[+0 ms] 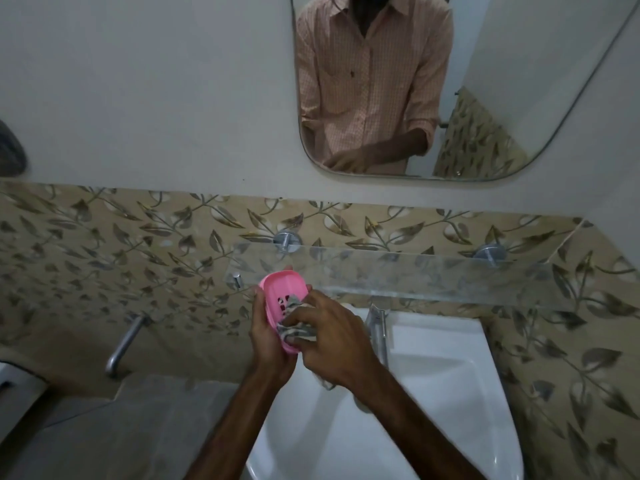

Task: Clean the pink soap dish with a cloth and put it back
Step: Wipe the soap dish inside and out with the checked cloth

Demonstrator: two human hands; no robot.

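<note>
Mid-wipe, judging by the pose. Holding pink soap dish (277, 296) in left hand (266, 344), fingers wrapped behind it, tips showing past the far rim, thumb on the left long edge; a proper clasp, not just resting. Gripping bunched cloth (299, 329) in right hand (334, 344), fingers closed round it, pressing it into the near half of the hollow, over the drain slots. Cloth tail hanging below the right palm, over the basin. Dish in mid-air, on nothing: above the back-left corner of the sink (433, 382), just in front of and below the left end of the glass shelf (433, 277). Key relation: dish just left of the cloth grip and touching it; long axis running away from the body toward the shelf, tipped up on edge, hollow facing right at the cloth. Far half of hollow uncovered, so probably needs strokes along that axis, near end to far. For the put-back: left hand nearer, doing the carrying; shelf's left end just beyond the dish's far tip, so likely a short lift forward plus a roll back to flat, hollow up. Assuming shelf as home; cannot confirm from this view. Count: 1 dish, 1 cloth, 2 hands, 1 shelf on 2 round metal mounts (286, 240), 1 sink, 2 taps (wall tap (124, 341) left of sink, faucet (377, 327) at its back edge), 1 mirror (519, 98). No soap bar in view.
</note>
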